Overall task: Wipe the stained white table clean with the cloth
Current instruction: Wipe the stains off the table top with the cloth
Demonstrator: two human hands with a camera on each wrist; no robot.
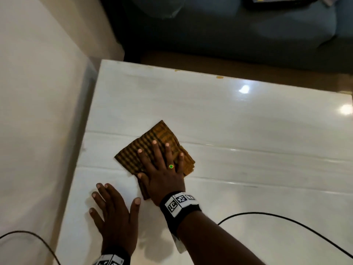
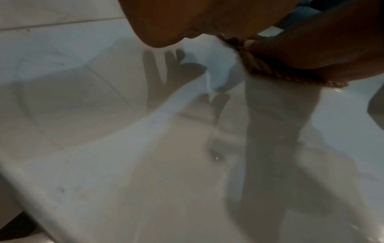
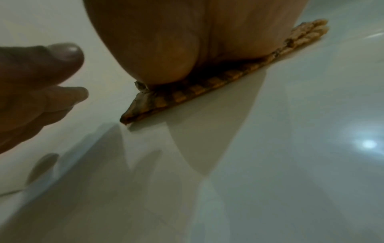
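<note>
The white glossy surface (image 1: pixel 238 131) fills most of the head view, running from the upper middle to the lower right, with lamp glare near its right edge. Small orange-brown stains (image 1: pixel 219 77) sit along its far edge in the upper middle of the frame. Beyond that edge, across the top of the frame, lies a dark blue sofa (image 1: pixel 248 31). A pale floor (image 1: pixel 34 111) takes up the left side.

The right hand (image 1: pixel 162 169) lies just left of centre, fingers straight and slightly spread, pressing flat on the cloth (image 1: pixel 150 148). The cloth is folded, checked in orange-brown and dark lines, and lies flat on the surface under that hand; in the right wrist view its layered edge (image 3: pixel 187 97) shows beneath the palm. A ring with a green stone (image 1: pixel 171 166) is on one finger.

The left hand (image 1: pixel 116 217) rests in the lower left of the frame, fingers spread flat on the bare surface, just beside the cloth's near corner and not touching it.

Both wrists carry black bands with printed markers (image 1: pixel 179 202). A thin black cable (image 1: pixel 286 219) curves over the lower right of the surface.
</note>
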